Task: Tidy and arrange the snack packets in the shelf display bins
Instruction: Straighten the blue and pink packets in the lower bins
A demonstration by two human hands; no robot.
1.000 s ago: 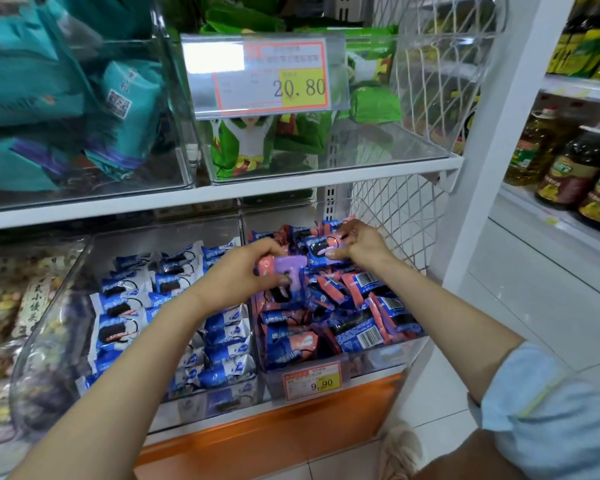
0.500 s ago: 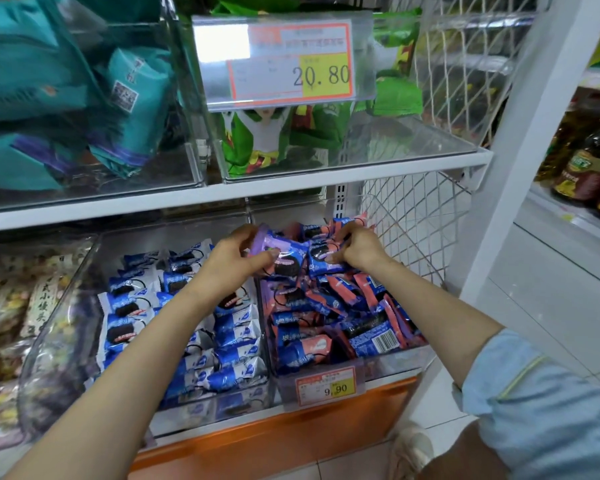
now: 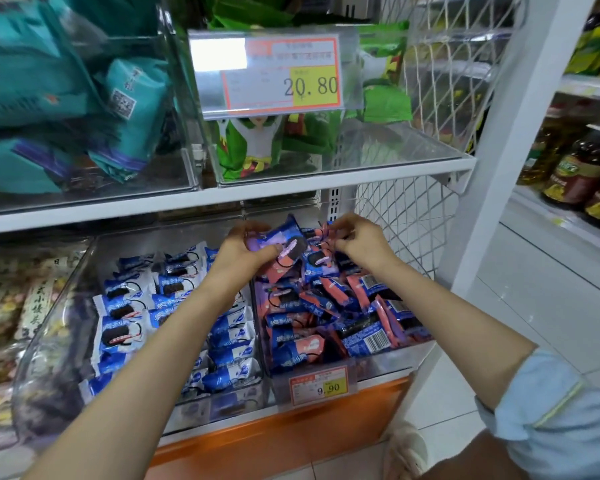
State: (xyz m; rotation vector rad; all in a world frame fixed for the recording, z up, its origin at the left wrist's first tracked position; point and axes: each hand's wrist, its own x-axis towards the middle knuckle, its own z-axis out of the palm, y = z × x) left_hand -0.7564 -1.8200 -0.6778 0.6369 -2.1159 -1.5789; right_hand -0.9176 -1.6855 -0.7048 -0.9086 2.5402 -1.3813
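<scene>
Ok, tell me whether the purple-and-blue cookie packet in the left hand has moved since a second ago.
Yes. The purple-and-blue packet in the left hand has risen toward the rear, farther from the orange-framed 9.90 price tag.

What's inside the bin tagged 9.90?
A pile of pink-and-blue packets. The left hand holds a purple packet above it; the right hand pinches a pink packet. Lower layers are hidden.
</scene>
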